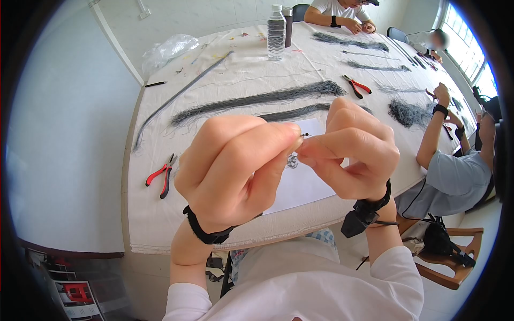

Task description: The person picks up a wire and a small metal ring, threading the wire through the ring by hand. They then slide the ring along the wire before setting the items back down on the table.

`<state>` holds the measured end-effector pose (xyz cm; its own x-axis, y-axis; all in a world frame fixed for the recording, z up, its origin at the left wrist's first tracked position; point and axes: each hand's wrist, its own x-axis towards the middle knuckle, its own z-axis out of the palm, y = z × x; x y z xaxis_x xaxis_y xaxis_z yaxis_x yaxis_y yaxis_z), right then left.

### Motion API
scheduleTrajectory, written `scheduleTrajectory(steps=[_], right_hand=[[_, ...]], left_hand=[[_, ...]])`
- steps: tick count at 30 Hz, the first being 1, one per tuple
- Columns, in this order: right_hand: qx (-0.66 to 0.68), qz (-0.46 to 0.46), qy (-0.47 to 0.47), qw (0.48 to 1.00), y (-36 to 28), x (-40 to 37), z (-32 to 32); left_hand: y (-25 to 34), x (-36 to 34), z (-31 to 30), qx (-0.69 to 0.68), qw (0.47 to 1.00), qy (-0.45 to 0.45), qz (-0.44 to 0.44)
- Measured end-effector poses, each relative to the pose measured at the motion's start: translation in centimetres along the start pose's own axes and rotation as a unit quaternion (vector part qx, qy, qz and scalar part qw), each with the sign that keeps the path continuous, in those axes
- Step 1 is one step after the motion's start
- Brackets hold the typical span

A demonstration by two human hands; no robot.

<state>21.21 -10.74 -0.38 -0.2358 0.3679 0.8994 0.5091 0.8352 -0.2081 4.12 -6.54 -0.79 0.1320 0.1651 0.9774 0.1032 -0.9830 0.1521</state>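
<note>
My left hand [235,160] and my right hand [350,152] are raised over the near part of the table, fingertips pinched and almost meeting. Between them shows a tiny dark piece [305,135], too small to name; which hand grips it I cannot tell. Below the fingertips, a small heap of grey metallic bits [292,160] lies on a white sheet of paper [300,190], partly hidden by my hands. Behind my hands are bundles of grey strands [257,101]. Both wrists wear black bands.
Red-and-black pliers [161,175] lie at left, another pair [357,86] beyond my right hand. A water bottle [276,33], a dark flask [288,27] and a plastic bag [170,52] stand or lie farther back. Other people sit at the far and right sides of the white-covered table [155,214].
</note>
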Motion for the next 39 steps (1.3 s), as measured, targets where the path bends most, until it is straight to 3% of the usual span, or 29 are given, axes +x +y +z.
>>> scheduleTrajectory(steps=[8,21,23,25,32,35,38,39], right_hand=[[-0.058,-0.063,0.005,0.996,-0.9,-0.6,-0.4],[-0.102,-0.072,-0.002,0.992,-1.0,-0.4,-0.5],[-0.131,-0.098,0.007,0.987,-1.2,-0.3,-0.5],[-0.141,-0.113,0.015,0.983,-1.4,0.1,-0.7],[-0.153,-0.187,0.026,0.970,-0.7,2.2,-2.0],[-0.156,-0.155,-0.015,0.976,-0.5,3.0,-2.6],[-0.119,-0.103,-0.030,0.987,-0.4,3.1,-2.3],[-0.096,-0.043,-0.029,0.994,-0.4,2.8,-2.2]], left_hand=[[-0.2,-0.3,0.1,0.019,1.000,-0.005,0.000],[-1.0,-0.3,0.3,0.022,0.999,-0.006,0.040],[-0.9,-0.3,0.3,0.018,0.998,0.000,0.052],[0.0,-0.2,0.1,0.032,0.999,-0.023,0.001],[0.0,0.0,0.1,0.031,0.999,-0.040,0.013],[-0.4,-0.1,0.2,0.021,0.999,-0.042,0.023],[-1.0,0.0,0.2,0.001,0.996,-0.036,0.088],[-1.0,0.1,0.2,0.005,0.995,-0.033,0.089]])
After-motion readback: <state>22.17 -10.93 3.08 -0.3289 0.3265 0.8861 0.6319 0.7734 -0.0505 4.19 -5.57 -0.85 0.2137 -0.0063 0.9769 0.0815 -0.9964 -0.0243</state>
